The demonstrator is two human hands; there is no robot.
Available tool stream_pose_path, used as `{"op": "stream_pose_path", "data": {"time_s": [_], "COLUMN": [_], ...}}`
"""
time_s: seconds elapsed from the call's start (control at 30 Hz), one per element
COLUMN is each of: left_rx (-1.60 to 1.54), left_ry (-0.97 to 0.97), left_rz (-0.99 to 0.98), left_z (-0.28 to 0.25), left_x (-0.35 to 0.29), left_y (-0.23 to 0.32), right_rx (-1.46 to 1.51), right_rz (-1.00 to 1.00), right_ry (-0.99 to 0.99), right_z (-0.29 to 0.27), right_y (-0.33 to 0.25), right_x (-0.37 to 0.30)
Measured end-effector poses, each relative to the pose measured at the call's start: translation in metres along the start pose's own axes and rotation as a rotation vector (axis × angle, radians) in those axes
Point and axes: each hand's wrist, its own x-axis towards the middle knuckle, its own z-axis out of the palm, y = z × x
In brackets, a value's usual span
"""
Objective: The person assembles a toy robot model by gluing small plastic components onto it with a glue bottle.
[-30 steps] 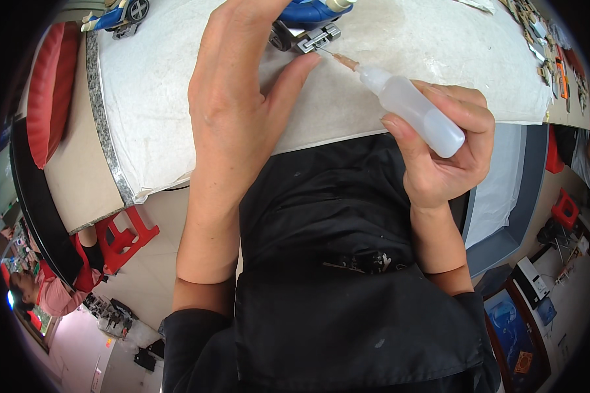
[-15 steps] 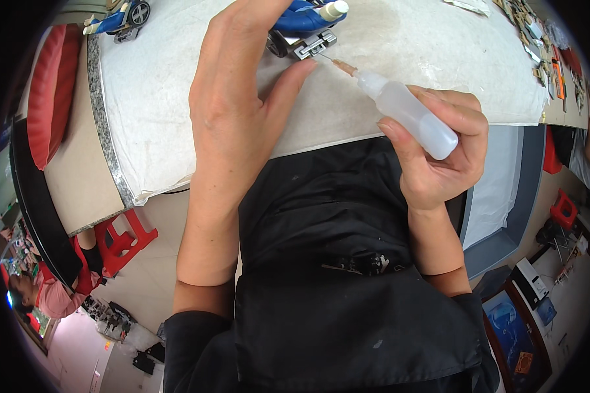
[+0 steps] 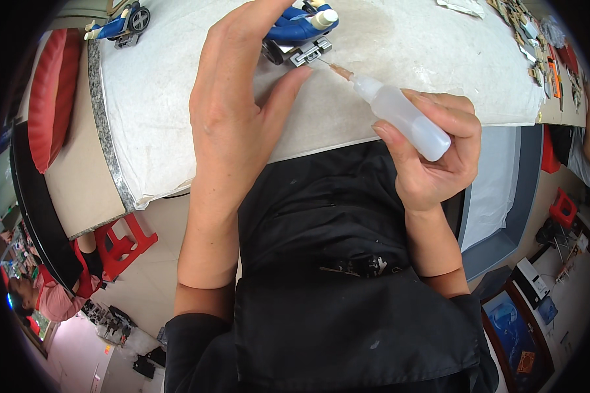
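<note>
1. My left forearm rises nearly straight from the lower edge; my left hand (image 3: 229, 105) shows its back, the fingers running up past the upper edge of the view and the thumb spread away from them.
2. I cannot tell whether those fingers grip the blue figure (image 3: 292, 31) beside them. My thumb tip is just below its grey footplate (image 3: 311, 51).
3. My right forearm leans slightly left going up; my right hand (image 3: 438, 175) is clamped on a translucent squeeze bottle (image 3: 406, 118), thumb on its left side, curled fingers on its right.
4. The bottle lies over the near part of the white table cover (image 3: 347, 124), its long axis slanting from the base at lower right to the needle (image 3: 324, 61) at upper left.
5. The needle points at the footplate's near edge; I cannot tell whether they touch. The footplate's long axis rises from lower left to upper right.
6. I count one bottle, one needle and two blue figures, the second figure (image 3: 115, 27) at upper left, well apart from my hands.
</note>
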Motion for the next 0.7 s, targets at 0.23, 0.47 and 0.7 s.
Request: {"op": "stream_pose_path", "data": {"time_s": [0.23, 0.47, 0.7], "left_rx": [-0.012, 0.014, -0.024], "left_ry": [0.000, 0.000, 0.007], "left_rz": [-0.014, -0.007, -0.023], "left_z": [0.0001, 0.0001, 0.0015], "left_x": [0.0007, 0.0007, 0.0010], "left_y": [0.0010, 0.0004, 0.0003], "right_rx": [-0.008, -0.016, -0.035], "right_rz": [-0.010, -0.007, -0.025], "right_ry": [0.001, 0.011, 0.012], "right_z": [-0.0002, 0.0005, 0.0009], "right_y": [0.0009, 0.0010, 0.0023], "right_x": [0.0005, 0.0005, 0.0010]}}
